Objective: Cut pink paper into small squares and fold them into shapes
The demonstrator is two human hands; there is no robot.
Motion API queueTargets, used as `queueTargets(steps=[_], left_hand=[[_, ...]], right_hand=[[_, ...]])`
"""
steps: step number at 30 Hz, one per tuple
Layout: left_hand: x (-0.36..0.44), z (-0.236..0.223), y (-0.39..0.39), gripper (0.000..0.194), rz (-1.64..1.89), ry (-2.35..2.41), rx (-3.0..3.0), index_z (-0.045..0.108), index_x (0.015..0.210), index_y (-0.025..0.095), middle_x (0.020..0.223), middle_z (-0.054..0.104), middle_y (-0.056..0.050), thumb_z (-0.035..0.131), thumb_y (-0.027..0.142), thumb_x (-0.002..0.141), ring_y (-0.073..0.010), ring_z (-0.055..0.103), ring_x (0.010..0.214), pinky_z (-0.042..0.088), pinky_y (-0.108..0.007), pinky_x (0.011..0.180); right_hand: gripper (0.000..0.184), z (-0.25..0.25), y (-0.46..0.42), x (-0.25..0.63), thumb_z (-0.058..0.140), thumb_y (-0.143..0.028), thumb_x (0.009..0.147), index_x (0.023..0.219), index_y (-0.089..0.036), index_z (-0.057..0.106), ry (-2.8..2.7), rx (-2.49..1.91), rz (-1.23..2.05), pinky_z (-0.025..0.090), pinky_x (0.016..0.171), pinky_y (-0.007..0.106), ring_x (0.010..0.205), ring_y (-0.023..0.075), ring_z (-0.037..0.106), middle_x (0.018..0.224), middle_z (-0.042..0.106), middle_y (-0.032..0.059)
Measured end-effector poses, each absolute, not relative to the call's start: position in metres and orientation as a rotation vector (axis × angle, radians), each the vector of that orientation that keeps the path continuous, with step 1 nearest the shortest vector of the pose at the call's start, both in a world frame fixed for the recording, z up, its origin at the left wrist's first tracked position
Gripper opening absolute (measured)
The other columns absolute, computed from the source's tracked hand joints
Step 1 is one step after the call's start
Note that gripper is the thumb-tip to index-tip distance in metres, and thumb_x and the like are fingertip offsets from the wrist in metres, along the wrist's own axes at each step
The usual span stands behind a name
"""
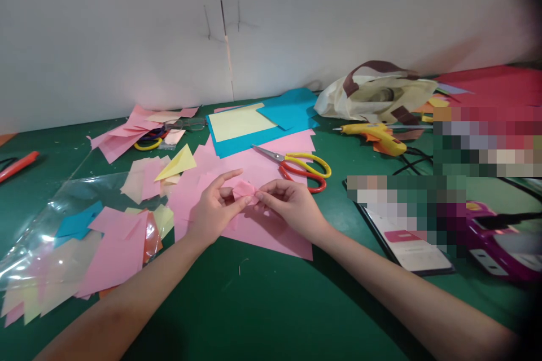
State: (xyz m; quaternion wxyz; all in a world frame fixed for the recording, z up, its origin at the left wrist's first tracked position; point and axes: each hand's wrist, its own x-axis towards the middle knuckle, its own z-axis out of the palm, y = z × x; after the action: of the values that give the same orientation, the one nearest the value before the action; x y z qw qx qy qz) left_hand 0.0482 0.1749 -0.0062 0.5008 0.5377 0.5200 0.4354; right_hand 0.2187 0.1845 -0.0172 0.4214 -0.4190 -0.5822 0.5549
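Between both hands is a small folded piece of pink paper [244,189], lifted a little above the table. My left hand [215,203] pinches its left side between thumb and fingers, with the index finger stretched out above. On its right edge, my right hand [292,203] grips with thumb and fingertips. Below them lie large pink sheets [279,240]. A pair of scissors [292,166] with one yellow and one red handle rests on these sheets, just beyond my right hand, blades pointing left.
Blue and pale yellow sheets [241,124] lie at the back. Left are paper scraps [122,242] and a clear plastic bag [80,197]. To the right are a yellow glue gun [375,136], a cloth bag [376,96], a tablet [406,237] and a purple device [486,242] with cables.
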Motion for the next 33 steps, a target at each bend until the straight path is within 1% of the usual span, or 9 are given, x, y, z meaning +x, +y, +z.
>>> queueTargets(steps=[5,8,13,15,17,19,24,28,33], left_hand=[[0.0467,-0.0086,0.1746,0.06,1.002,1.266,1.347,0.051,0.126,0.018,0.057,0.059,0.004,0.071,0.031,0.071,-0.0087,0.051,0.051,0.042,-0.019,0.05],[0.0466,-0.0086,0.1749,0.056,0.998,1.252,1.359,0.051,0.126,0.019,0.053,0.052,0.006,0.067,0.031,0.074,-0.008,0.048,0.05,0.04,-0.019,0.049],[0.0469,-0.0065,0.1745,0.057,0.944,1.175,1.37,0.051,0.126,0.022,0.07,0.062,0.001,0.069,0.032,0.073,-0.0102,0.054,0.058,0.045,-0.022,0.055],[0.046,-0.0077,0.1747,0.059,0.919,1.196,1.399,0.051,0.126,0.023,0.066,0.06,0.003,0.07,0.032,0.071,-0.0104,0.054,0.056,0.045,-0.022,0.053],[0.0449,-0.0103,0.1757,0.053,0.935,1.239,1.421,0.055,0.121,0.022,0.061,0.057,0.004,0.07,0.033,0.072,-0.0113,0.054,0.056,0.045,-0.023,0.054],[0.0443,-0.0131,0.1773,0.041,0.965,1.251,1.429,0.062,0.109,0.019,0.066,0.062,0.0,0.07,0.034,0.071,-0.0142,0.059,0.064,0.047,-0.025,0.059],[0.0452,-0.0154,0.1796,0.019,0.982,1.165,1.478,0.068,0.086,0.018,0.086,0.069,-0.005,0.066,0.033,0.075,-0.0177,0.062,0.08,0.05,-0.031,0.075],[0.0448,-0.0147,0.1797,0.019,0.961,1.213,1.529,0.068,0.089,0.019,0.089,0.069,-0.005,0.066,0.033,0.076,-0.0181,0.062,0.083,0.048,-0.031,0.078],[0.0443,-0.0132,0.1798,0.022,0.979,1.235,1.481,0.069,0.091,0.02,0.091,0.069,-0.005,0.064,0.036,0.077,-0.0199,0.062,0.087,0.048,-0.032,0.08]], right_hand=[[0.022,-0.0181,0.1832,0.2183,0.069,-0.033,0.073,0.085,-0.016,0.065,-1.425,-1.005,1.448,0.053,0.059,0.027,0.06,0.013,0.065,0.069,0.07,0.0035],[0.019,-0.0187,0.1829,0.2187,0.066,-0.034,0.076,0.081,-0.015,0.064,-1.486,-1.042,1.417,0.05,0.055,0.025,0.057,0.0123,0.064,0.064,0.067,0.0025],[0.02,-0.0195,0.182,0.2187,0.06,-0.033,0.081,0.091,-0.017,0.058,-1.516,-1.017,1.369,0.047,0.052,0.024,0.052,0.0113,0.061,0.058,0.062,-0.0018],[0.026,-0.0197,0.1816,0.2184,0.061,-0.032,0.08,0.1,-0.017,0.054,-1.504,-0.997,1.359,0.047,0.053,0.024,0.052,0.0117,0.061,0.057,0.06,-0.0037],[0.032,-0.0193,0.1811,0.218,0.06,-0.031,0.08,0.108,-0.018,0.05,-1.51,-0.979,1.361,0.047,0.053,0.024,0.052,0.0118,0.061,0.057,0.06,-0.0046],[0.033,-0.0183,0.1806,0.2177,0.058,-0.03,0.082,0.111,-0.018,0.049,-1.549,-0.97,1.339,0.047,0.053,0.024,0.052,0.0114,0.06,0.058,0.06,-0.0041],[0.015,-0.0164,0.18,0.2173,0.058,-0.028,0.081,0.093,-0.019,0.061,-1.637,-1.005,1.123,0.049,0.062,0.029,0.063,0.0137,0.061,0.07,0.066,0.0018],[0.013,-0.0175,0.1807,0.2174,0.06,-0.031,0.08,0.077,-0.018,0.061,-1.575,-1.033,1.12,0.049,0.058,0.028,0.063,0.0141,0.061,0.07,0.065,0.0032],[0.016,-0.0174,0.1811,0.2168,0.059,-0.032,0.08,0.073,-0.018,0.058,-1.64,-1.089,1.118,0.048,0.055,0.027,0.059,0.013,0.058,0.067,0.063,0.0018]])
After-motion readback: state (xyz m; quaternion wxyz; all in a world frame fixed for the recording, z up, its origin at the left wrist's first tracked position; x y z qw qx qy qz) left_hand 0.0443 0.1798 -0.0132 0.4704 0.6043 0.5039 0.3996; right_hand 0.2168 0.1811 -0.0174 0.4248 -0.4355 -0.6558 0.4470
